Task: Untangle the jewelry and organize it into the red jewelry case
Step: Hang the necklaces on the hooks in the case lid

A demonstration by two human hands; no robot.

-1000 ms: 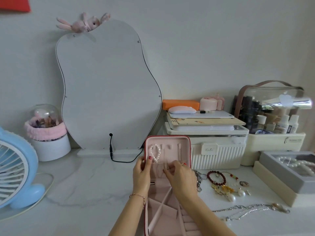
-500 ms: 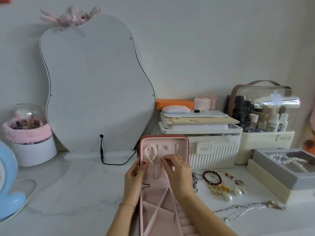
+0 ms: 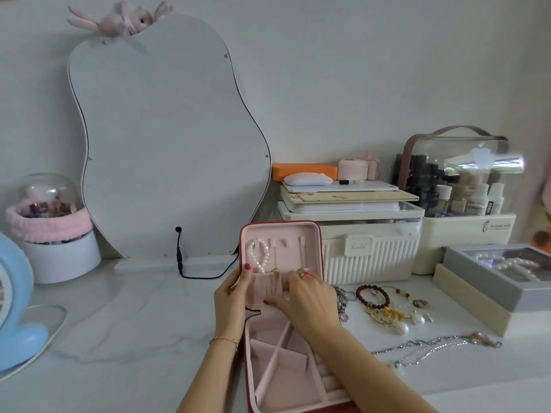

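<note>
Marble table (image 3: 119, 338): red case (image 3: 313, 228) between left hand (image 3: 231, 296) and right hand (image 3: 307, 296).

Wavy-edged mirror (image 3: 167, 138) stands at the back of the marble tabletop (image 3: 119, 329), leaning on the wall; pink plush rabbit (image 3: 119, 19) on its top edge. Black cable (image 3: 182, 260) runs from its base. Left edge: blue fan (image 3: 15, 308), white pot (image 3: 59, 257) with glass dome (image 3: 47, 192) behind it. Back right: ribbed cream storage box (image 3: 369, 254), white mouse (image 3: 307, 179) on the stack above; clear cosmetics case (image 3: 456, 174) further right.
</note>
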